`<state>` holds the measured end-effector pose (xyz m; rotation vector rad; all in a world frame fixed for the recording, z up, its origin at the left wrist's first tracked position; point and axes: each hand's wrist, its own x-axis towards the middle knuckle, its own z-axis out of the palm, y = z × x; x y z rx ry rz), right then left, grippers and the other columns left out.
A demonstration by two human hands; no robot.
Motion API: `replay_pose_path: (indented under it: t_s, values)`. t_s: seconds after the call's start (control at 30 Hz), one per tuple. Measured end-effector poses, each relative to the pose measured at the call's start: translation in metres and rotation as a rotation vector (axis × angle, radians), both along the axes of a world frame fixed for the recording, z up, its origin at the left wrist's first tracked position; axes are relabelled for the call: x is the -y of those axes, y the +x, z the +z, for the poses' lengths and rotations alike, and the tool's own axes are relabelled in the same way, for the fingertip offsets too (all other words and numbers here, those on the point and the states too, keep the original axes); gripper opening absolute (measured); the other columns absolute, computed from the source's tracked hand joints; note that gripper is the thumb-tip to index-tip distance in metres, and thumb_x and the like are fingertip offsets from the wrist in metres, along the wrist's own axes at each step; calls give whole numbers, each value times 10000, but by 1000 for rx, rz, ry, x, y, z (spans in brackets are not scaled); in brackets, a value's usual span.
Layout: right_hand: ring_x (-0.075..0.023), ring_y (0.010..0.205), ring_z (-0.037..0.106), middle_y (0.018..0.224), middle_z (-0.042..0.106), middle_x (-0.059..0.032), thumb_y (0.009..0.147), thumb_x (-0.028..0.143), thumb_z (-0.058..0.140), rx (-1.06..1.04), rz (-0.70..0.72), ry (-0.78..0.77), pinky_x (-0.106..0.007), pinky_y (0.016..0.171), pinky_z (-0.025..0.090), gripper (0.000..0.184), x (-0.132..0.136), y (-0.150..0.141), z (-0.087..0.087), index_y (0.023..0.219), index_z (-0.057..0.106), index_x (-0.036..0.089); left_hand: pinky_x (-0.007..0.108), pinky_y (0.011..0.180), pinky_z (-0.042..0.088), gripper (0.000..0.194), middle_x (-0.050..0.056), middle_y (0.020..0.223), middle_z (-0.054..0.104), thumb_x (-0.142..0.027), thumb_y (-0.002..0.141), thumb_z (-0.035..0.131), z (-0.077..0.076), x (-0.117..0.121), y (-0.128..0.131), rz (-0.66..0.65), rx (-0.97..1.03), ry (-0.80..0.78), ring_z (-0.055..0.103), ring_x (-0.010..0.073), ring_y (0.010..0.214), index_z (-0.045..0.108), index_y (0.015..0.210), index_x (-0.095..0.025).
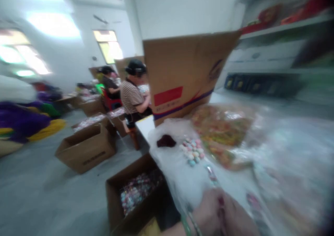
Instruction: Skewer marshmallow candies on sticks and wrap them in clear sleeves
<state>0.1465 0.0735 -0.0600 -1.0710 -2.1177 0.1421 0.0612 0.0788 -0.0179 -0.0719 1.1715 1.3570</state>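
Observation:
At the front edge of the table, my left hand [207, 211] and my right hand [238, 215] are pressed together. Both have their fingers closed, and a small dark-red bit shows between them, too blurred to name. A green bangle [185, 225] circles my left wrist. Just beyond the hands lies a small shiny packet [211, 173]. Farther up, a loose pile of pastel balls [192, 151] sits on clear plastic sheeting [180, 177], beside a dark red-brown patch [166, 141]. Another small pinkish packet [253, 201] lies right of my hands.
A tall cardboard box [182, 65] stands at the table's back. Large clear bags of colourful pieces [221, 128] cover the right side. Below left, an open carton [112, 194] holds many small packets. Another carton [86, 149] stands on the floor; co-workers [132, 93] sit beyond.

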Motion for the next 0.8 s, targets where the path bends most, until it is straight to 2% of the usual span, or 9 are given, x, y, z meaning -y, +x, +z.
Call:
replay_pose_path:
  t_s: [0.07,0.13,0.2,0.27,0.37,0.47,0.6,0.67,0.8]
  values:
    - [-199,582,549,655,605,-76,889,162,460,137,-139,-20,-304,553,360,186,7,1,14,824,633,184,297,607,444,228,7,531,464,-181,747,615,7,7,4,-18,83,-6,490,160,547,511,544,-167]
    - [-183,589,523,629,574,-65,871,132,450,140,-115,-266,-294,574,350,196,8,1,27,749,596,178,256,626,462,216,5,581,515,-196,776,631,11,9,4,-66,145,-28,512,135,584,520,594,-164]
    - [-170,657,528,701,580,-53,854,151,465,-101,-5,-653,-275,624,374,137,1,-1,30,766,564,185,215,605,459,153,-7,628,549,-169,796,623,8,7,0,-128,186,-57,514,102,585,552,661,-152]
    - [-146,629,500,684,542,-16,851,227,487,-564,118,-1177,-254,608,385,102,-10,1,22,759,520,199,196,568,449,36,-8,681,589,-138,785,633,2,3,-7,-218,212,-83,515,82,570,608,759,-139]
    - [-111,478,399,570,426,44,819,293,475,-763,163,-1397,-245,525,388,124,-14,9,8,730,473,207,243,577,474,348,42,834,662,-227,746,724,-5,7,-19,-426,103,-1,580,121,642,664,1078,-138]
    - [-107,447,394,535,405,53,809,293,462,-824,196,-1471,-250,506,404,130,-6,19,7,721,492,201,290,668,505,527,81,933,687,-331,703,781,-8,16,-29,-588,-155,72,629,178,768,647,1175,-137]
    - [-157,773,580,770,604,-3,777,265,582,-750,7,-1183,-267,698,469,69,-2,31,25,807,605,207,245,672,493,356,55,870,691,-396,670,786,-11,18,-30,-500,-500,112,623,161,770,690,889,-132]
    - [-168,889,581,911,634,-3,747,249,637,-761,-31,-1089,-277,775,470,177,-7,31,33,922,621,225,228,579,470,318,25,718,659,-427,685,759,-12,16,-24,-540,-512,130,594,132,628,645,765,-141]
    - [-156,764,606,802,629,10,761,208,599,-918,7,-1171,-275,706,490,181,-22,27,30,940,593,190,225,362,345,359,-24,526,560,-460,649,748,-12,12,-11,-673,-401,12,466,107,371,595,749,-151]
